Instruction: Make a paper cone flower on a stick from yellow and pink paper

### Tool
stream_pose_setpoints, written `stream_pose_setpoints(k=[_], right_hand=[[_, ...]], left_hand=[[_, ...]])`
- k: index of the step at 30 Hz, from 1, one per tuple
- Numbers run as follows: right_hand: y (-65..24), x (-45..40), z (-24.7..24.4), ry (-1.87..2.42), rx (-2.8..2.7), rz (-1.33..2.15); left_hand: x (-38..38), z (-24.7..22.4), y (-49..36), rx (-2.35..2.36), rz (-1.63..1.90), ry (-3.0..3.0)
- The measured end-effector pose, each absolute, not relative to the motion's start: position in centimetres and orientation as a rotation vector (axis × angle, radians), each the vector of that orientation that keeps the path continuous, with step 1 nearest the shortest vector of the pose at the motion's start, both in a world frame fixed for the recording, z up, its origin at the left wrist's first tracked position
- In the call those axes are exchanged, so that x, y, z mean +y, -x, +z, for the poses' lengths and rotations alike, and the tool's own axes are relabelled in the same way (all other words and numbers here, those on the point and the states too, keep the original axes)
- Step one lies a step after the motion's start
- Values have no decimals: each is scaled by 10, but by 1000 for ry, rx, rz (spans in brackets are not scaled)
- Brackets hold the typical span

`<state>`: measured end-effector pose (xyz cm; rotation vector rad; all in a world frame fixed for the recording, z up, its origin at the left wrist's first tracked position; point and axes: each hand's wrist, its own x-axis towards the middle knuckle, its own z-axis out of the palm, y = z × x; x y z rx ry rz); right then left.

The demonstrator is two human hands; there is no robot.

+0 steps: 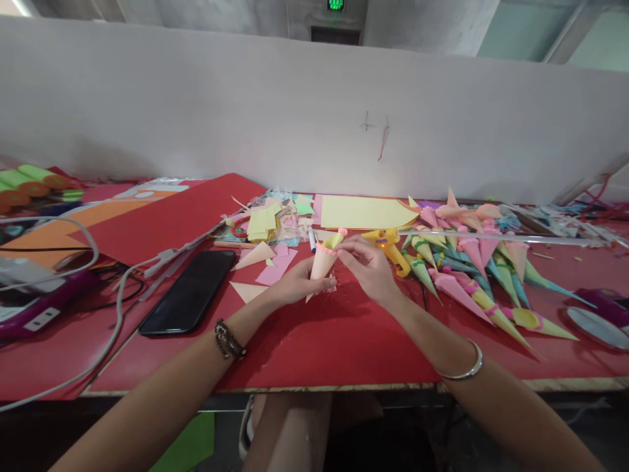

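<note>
My left hand (301, 283) is closed around a peach paper cone (322, 262), its wide mouth up and its point down. Pink trim runs along the cone's rim, and a yellow flap topped by a small pink ball (343, 232) rises from the mouth. The fingers of my right hand (366, 265) are pinched together at the right side of the rim, on the trim. Just behind my right hand lies a yellow glue gun (390, 249). Peach paper pieces (253, 255) and a pink paper sheet (278, 265) lie left of the cone.
Several finished paper cones (472, 255) are heaped at the right. A black phone (189, 292) lies at the left, beside a white cable (118, 308) and a purple power strip (46, 308). Yellow paper sheets (363, 213) and scraps (263, 223) lie along the back, near red card (167, 219).
</note>
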<state>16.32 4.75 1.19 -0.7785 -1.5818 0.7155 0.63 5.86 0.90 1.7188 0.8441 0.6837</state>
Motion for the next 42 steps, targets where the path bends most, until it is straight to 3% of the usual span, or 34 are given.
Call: stream_pose_setpoints(k=[13,19,26,42], right_hand=[[-163,48,12,794,-1593,712],[-164,48,12,902,-1490,724],[-172,51,3,1217,-2128,388],[-167,57,-18,1182,-2111,571]], left_hand=[[59,8,-7,847,682,-1727],[61,6,-8,931,841,-1632],[67,1,-9,1048,1061,-1299],[69,0,-11,1026,1028,-1321]])
